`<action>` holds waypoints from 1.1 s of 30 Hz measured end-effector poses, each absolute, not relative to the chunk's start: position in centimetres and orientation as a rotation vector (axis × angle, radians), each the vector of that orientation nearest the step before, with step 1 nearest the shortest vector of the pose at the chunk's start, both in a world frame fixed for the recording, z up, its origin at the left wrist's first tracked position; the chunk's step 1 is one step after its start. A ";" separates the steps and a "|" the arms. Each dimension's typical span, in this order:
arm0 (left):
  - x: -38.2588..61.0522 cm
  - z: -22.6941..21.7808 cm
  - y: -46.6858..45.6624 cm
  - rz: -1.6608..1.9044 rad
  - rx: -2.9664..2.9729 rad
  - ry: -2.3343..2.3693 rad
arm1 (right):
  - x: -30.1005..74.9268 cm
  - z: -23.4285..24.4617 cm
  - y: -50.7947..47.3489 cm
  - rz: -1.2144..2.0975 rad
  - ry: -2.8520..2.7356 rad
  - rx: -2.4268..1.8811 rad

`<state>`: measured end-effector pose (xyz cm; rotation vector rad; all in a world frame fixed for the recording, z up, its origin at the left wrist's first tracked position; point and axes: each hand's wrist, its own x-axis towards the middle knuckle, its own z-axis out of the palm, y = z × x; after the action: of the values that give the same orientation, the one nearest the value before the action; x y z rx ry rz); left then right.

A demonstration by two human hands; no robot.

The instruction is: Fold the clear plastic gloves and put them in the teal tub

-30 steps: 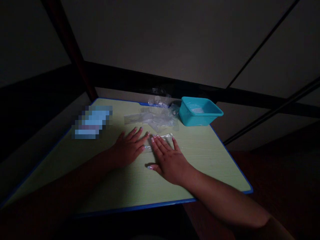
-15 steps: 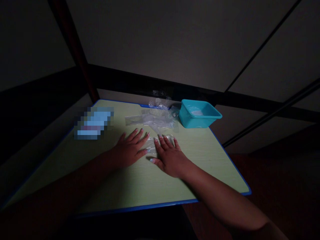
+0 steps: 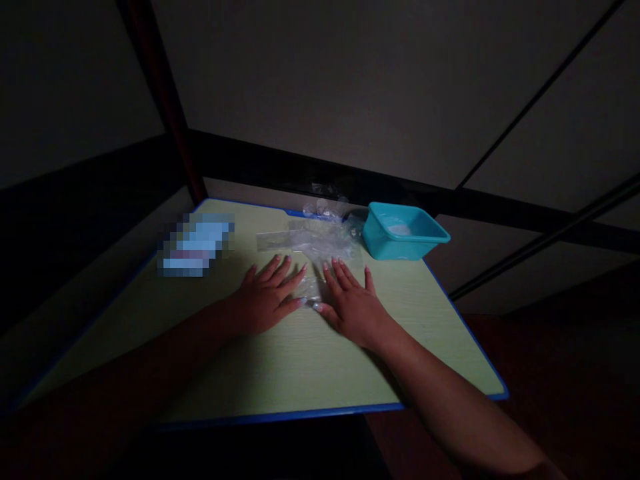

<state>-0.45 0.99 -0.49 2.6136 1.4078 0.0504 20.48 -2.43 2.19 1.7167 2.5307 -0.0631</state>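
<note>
Both my hands lie flat on a pale green table (image 3: 280, 360) with a blue rim. My left hand (image 3: 269, 295) has its fingers stretched out and spread, palm down. Just to its right, my right hand (image 3: 351, 300) rests the same way, fingers apart. Between and under the fingertips lies a small clear plastic bag (image 3: 311, 285), pressed to the tabletop by both hands. Behind the hands sits a loose heap of clear plastic bags (image 3: 317, 239).
A teal plastic tub (image 3: 404, 231) stands at the table's far right corner. A blurred blue patch (image 3: 196, 244) lies at the far left. Dark walls and a dark post surround the table; the room is dim.
My right hand has slid forward and a little right over the clear bag, covering more of it. My left hand has hardly moved. The view has shifted slightly.
</note>
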 end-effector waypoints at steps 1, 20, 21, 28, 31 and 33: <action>-0.5 -0.4 1.0 0.088 2.635 1.400 | 20.4 2.1 -2.5 -0.104 2.579 1.625; 1.9 1.2 -1.8 0.199 2.549 0.832 | 20.4 0.2 -2.7 -0.128 2.693 1.416; 1.9 1.2 -1.8 0.192 2.545 0.850 | 20.3 0.2 -2.7 -0.141 2.690 1.408; 2.0 0.6 -1.9 0.143 2.558 1.156 | 19.6 1.4 -2.7 -0.245 2.577 1.444; 2.0 0.2 -1.7 0.123 2.532 1.332 | 19.4 1.8 -2.7 -0.278 2.560 1.457; 1.9 -0.2 -1.4 0.127 2.510 1.437 | 19.5 1.8 -2.7 -0.285 2.566 1.454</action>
<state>1.89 -1.44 -0.18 2.5098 1.4373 0.1267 19.47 -2.70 1.78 1.4540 2.5661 -0.2846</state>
